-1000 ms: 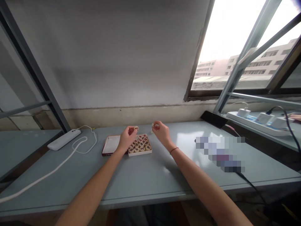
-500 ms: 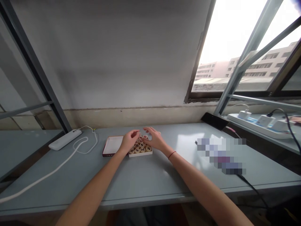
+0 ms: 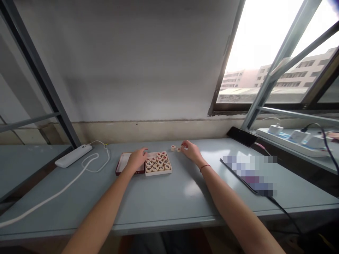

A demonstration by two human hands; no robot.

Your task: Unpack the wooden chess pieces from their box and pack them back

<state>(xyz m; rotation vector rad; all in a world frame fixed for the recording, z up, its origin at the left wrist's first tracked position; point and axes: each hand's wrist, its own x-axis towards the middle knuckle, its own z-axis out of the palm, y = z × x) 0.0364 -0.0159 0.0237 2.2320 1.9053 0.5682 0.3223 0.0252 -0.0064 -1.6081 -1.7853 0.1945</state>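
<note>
Round wooden Chinese chess pieces (image 3: 160, 163) with red and black characters stand in rows in a white open box (image 3: 159, 173). To its left lies the red-edged box lid (image 3: 123, 163), inner side up. My left hand (image 3: 136, 158) is over the lid's right part beside the box, fingers loosely apart with nothing seen in them. My right hand (image 3: 191, 151) is right of the box, fingertips closed on a chess piece (image 3: 182, 145). Two loose pieces, one at the back (image 3: 173, 147) and one nearer my fingers (image 3: 178, 149), sit on the table.
A white power strip (image 3: 74, 157) with a long cable lies at the left. On the right lie a blurred-out flat device (image 3: 239, 176) with a black cable and a dark phone (image 3: 242, 136) leaning near the frame post. Another power strip (image 3: 291, 141) holds white chargers.
My right hand has moved right from above the box to the loose pieces and closed on one. My left hand has drawn back left from over the pieces, uncovering the box.
</note>
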